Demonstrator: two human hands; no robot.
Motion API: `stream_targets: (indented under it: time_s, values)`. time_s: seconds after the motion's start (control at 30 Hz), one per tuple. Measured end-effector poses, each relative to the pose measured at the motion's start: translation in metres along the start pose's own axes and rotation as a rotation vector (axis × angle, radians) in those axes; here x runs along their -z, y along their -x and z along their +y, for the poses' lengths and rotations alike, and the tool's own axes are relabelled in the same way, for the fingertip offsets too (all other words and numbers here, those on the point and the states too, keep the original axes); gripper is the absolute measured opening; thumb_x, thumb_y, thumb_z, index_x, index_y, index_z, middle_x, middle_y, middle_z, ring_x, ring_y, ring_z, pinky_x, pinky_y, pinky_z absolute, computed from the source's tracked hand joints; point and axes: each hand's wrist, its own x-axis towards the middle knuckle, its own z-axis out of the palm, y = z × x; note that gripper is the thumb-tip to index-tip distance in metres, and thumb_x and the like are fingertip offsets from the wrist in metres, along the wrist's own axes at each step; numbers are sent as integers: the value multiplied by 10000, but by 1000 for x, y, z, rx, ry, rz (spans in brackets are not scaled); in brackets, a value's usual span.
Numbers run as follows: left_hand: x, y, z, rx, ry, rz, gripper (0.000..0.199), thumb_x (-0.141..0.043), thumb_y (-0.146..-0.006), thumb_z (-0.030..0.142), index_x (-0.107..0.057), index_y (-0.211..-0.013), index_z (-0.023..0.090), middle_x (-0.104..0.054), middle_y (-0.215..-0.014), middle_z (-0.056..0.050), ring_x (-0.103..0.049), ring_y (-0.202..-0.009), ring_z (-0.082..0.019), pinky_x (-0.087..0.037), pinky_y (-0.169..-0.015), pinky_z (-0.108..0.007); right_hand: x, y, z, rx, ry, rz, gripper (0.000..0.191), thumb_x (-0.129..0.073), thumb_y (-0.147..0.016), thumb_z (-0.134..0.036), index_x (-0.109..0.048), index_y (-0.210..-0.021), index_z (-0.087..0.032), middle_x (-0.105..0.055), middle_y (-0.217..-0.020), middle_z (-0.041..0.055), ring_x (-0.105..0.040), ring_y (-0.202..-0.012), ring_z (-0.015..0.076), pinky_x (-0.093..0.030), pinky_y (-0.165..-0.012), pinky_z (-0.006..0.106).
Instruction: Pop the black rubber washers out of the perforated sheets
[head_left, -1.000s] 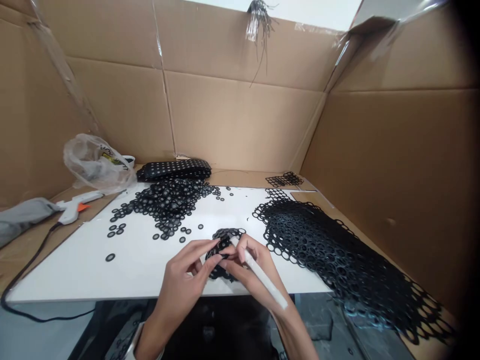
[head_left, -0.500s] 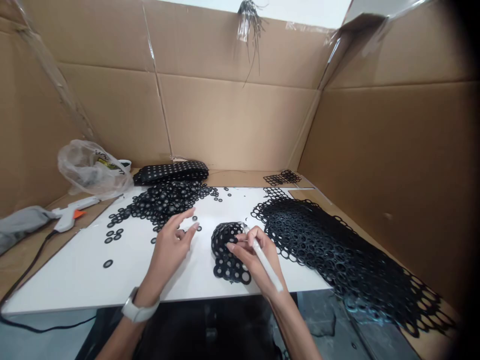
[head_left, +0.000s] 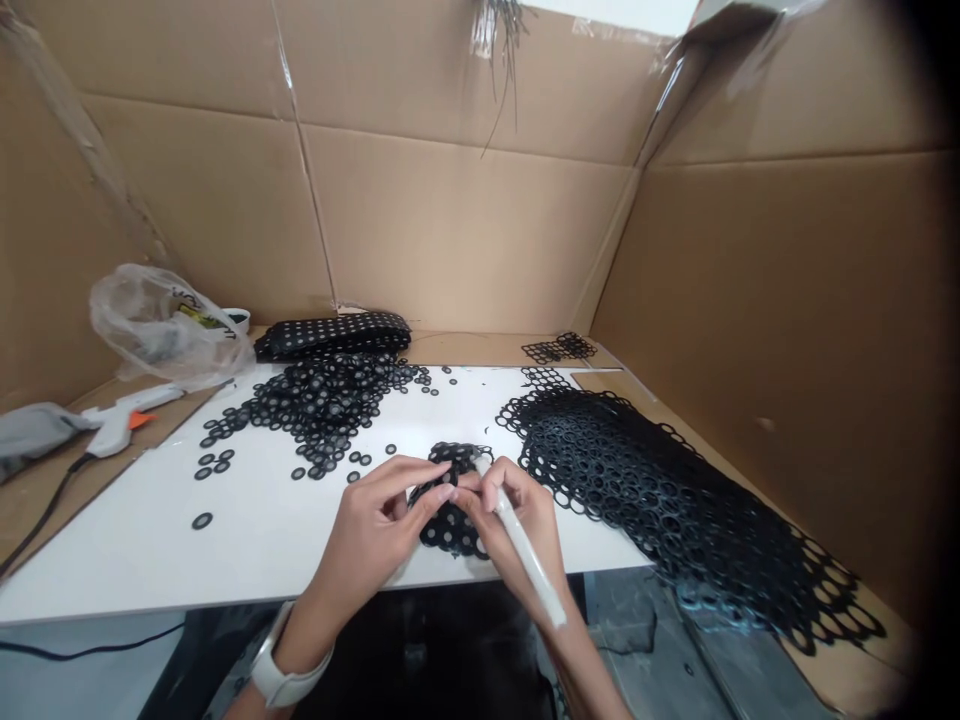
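At the near edge of the white board (head_left: 142,540), the bent black dotted piece (head_left: 454,530) lies under and between the two hands. The left hand (head_left: 371,530), with a pale watch (head_left: 283,672) at its wrist, has thumb and index finger drawn narrow at the piece's upper part; whether anything is pinched there is too small to tell. The right hand (head_left: 525,510) grips a white pen-like tool (head_left: 529,560), its shaft slanting back over the wrist, which seems to leave the thumb free to meet the left fingertips on the piece. Both hands sit close together, probably to steady something so flexible.

On the left half of the board spreads a pile of small black discs (head_left: 322,395), likely there to suit the left hand's reach. A heap of black ring mesh (head_left: 637,480) covers the board's right side and spills past its edge, apart from the discs, perhaps so the two do not mix. Beyond the board's far edge rests a folded dotted strip (head_left: 334,335); off its left edge, the glue gun (head_left: 112,430) lies beside the clear plastic bag (head_left: 157,335).
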Motion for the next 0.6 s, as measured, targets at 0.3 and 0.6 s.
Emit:
stream_targets:
  time_s: [0.3,0.6]
  values:
    - [21,-4,15,89,89,-141,290,-691,-1032,474,-873,-990,253,-817,-1046,-87,-736,-908,-222,-557,-707,-291,-1,8,-10,145,10,-108,364,-747,-994,-243,-485,-741,-253,-798,-934,61,-790,-909,234,-619,-821,329]
    - [31,0,14,57,-12,-152,206,-792,-961,461,-897,-1067,320,-826,-1113,-79,-706,-713,-163,-489,-531,-239,6,8,-12,147,205,-135,438,-740,-989,-336,-472,-659,-227,-585,-649,-17,-569,-604,142,-469,-606,237]
